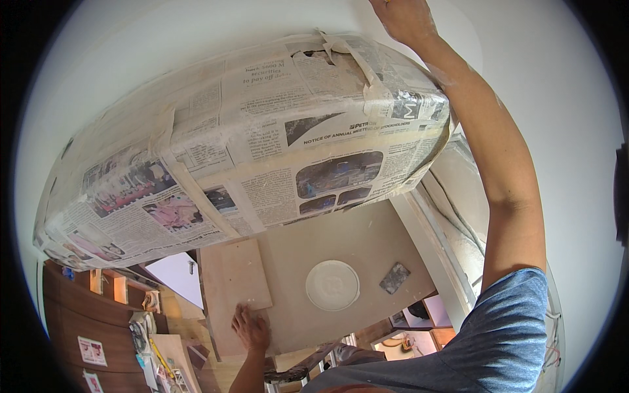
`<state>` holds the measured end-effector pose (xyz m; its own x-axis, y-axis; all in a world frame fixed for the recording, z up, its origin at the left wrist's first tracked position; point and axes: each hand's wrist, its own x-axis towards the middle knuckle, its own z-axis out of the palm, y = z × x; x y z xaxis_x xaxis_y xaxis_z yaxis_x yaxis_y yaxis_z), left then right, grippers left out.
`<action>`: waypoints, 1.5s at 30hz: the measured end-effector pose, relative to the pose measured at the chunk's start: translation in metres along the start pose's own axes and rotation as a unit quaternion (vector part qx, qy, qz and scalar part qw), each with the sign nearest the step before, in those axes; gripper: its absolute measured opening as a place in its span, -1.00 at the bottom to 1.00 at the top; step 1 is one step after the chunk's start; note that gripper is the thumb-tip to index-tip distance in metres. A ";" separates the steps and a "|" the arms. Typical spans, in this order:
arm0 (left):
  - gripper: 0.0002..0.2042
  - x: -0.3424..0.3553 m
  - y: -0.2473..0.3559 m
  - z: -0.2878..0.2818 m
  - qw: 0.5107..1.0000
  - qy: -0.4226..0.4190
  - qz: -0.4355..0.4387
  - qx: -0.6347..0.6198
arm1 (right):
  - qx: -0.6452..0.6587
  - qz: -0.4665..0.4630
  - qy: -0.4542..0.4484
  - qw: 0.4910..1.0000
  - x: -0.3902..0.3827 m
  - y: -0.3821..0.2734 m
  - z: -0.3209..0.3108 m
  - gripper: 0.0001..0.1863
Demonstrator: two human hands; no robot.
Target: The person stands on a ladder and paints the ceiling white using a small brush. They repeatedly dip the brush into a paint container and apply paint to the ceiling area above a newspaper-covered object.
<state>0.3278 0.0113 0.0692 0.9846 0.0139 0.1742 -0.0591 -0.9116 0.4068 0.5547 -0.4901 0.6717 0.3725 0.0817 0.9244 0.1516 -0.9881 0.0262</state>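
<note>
My right arm stretches up past the right end of a long, box-shaped fixture wrapped in newspaper (pixel 262 144). My right hand (pixel 403 23) is up by the white wall surface (pixel 517 46), cut off by the top of the picture. Its fingers look closed, and a tiny yellow bit shows there; what it belongs to is hidden. Low down, my left hand (pixel 250 327) lies with fingers spread at the lower edge of a thin wooden panel (pixel 239 272). That panel rests on a dusty board (pixel 288 327). A round tub of white paste (pixel 333 285) and a grey, smeared rectangular block (pixel 394 278) also sit on the board.
Masking tape strips (pixel 373 78) hang loose on the wrapping near its right end. Pale framing with cables (pixel 452 216) stands right of the board. Part of a ladder (pixel 327 360) shows below. A cluttered shelf unit (pixel 121 288) and a bench with tools (pixel 164 360) are at lower left.
</note>
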 end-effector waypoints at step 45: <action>-0.36 0.000 -0.005 0.006 1.000 0.003 -0.004 -0.002 | 0.120 -0.128 -0.019 0.984 -0.009 -0.022 -0.012 -0.58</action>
<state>0.3286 0.0130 0.0618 0.9840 0.0231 0.1767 -0.0525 -0.9100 0.4113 0.5370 -0.4706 0.6675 0.3271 0.3335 0.8842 0.4552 -0.8755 0.1619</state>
